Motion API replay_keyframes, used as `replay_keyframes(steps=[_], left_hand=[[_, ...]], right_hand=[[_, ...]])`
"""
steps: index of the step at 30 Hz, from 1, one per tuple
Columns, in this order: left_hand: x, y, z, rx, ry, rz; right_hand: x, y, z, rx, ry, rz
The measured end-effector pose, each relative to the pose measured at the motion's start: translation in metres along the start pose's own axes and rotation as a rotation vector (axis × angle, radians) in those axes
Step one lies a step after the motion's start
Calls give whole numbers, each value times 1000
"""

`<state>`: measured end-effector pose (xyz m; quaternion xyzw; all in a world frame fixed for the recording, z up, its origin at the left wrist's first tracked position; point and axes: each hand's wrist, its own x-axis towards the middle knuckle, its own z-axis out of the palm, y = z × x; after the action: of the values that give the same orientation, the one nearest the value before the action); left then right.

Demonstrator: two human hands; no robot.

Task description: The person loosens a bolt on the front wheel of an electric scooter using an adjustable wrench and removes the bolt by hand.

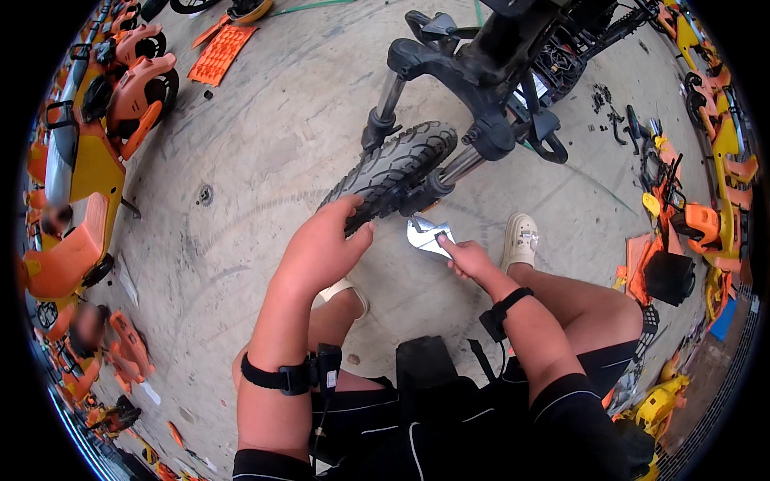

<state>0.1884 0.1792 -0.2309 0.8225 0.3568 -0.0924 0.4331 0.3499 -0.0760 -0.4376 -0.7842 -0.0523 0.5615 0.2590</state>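
At ten o'clock from our right hand (472,260), we pinch a shiny silver piece (425,236) between thumb and fingers. Our left hand (325,244) is partly open at the near end of the black tyre (401,163), which stretches toward one o'clock.

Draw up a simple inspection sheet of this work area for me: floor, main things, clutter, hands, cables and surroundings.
Surface: grey concrete floor, scuffed, with curved dark marks.
Job's things: black treaded tyre beneath a front fork; shiny silver piece beside it.
Clutter: orange sheet at upper left; small black parts at upper right.
Hands: left hand at the tyre's near end, contact unclear; right hand pinches the silver piece.
Cables: thin dark cables at both forearm straps.
Surroundings: orange and yellow vehicles along both sides.
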Motion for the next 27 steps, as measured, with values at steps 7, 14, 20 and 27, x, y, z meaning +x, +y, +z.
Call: replay_keyframes(steps=[7, 14, 20, 27], left_hand=[[2, 2, 3, -5, -12, 15], [1, 4, 4, -1, -27, -9], [2, 10, 3, 14, -43, -10], [3, 4, 6, 27, -40, 13]], right_hand=[[-5, -7, 0, -133, 43, 11], [-7, -10, 0, -155, 53, 25], [1, 1, -2, -132, 40, -6], [-6, -9, -4, -174, 62, 19]])
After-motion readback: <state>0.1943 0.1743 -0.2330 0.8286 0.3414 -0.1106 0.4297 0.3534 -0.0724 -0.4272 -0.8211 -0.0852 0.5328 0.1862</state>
